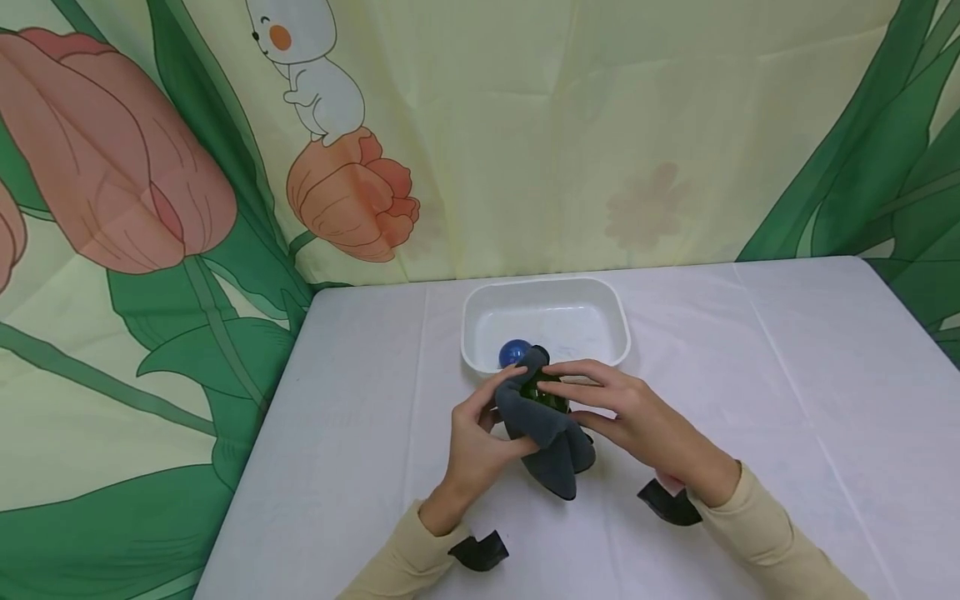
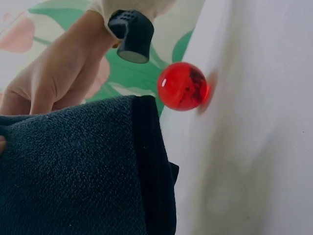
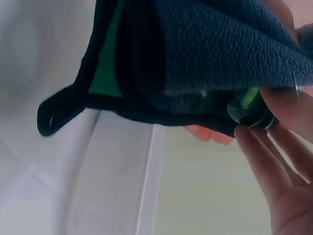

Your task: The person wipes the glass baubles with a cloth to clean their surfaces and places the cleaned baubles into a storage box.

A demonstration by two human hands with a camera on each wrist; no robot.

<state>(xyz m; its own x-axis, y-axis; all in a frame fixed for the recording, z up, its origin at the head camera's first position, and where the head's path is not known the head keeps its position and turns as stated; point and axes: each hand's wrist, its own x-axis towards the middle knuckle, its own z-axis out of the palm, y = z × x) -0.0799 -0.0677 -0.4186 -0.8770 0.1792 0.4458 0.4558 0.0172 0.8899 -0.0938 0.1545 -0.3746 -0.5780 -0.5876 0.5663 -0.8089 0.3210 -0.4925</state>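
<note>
A white tub (image 1: pixel 546 321) sits on the table (image 1: pixel 787 392), just behind the 2 hands. Inside it, at the near left corner, is 1 blue ball (image 1: pixel 513 352). The rest of the tub shows only its white floor.

The left hand (image 1: pixel 480 437) and the right hand (image 1: pixel 626 412) meet in front of the tub, and both hold a dark grey cloth (image 1: pixel 543 425). The left hand's fingers curl round the cloth's left side. The right hand's fingers lie long and close together over the top of it. The cloth is wrapped round a green ball (image 1: pixel 542 392), which peeks out between the hands. One end of the cloth hangs down to the table, toward the person. Its long side runs from the tub back to the person.

The left wrist view shows a red ball (image 2: pixel 182 86) on the table beside the cloth; the head view does not show it, because the hands and cloth cover that spot. The right wrist view looks under the cloth, where the shiny green ball touches the right fingertips (image 3: pixel 244 132). The blue ball shows only in the head view.
</note>
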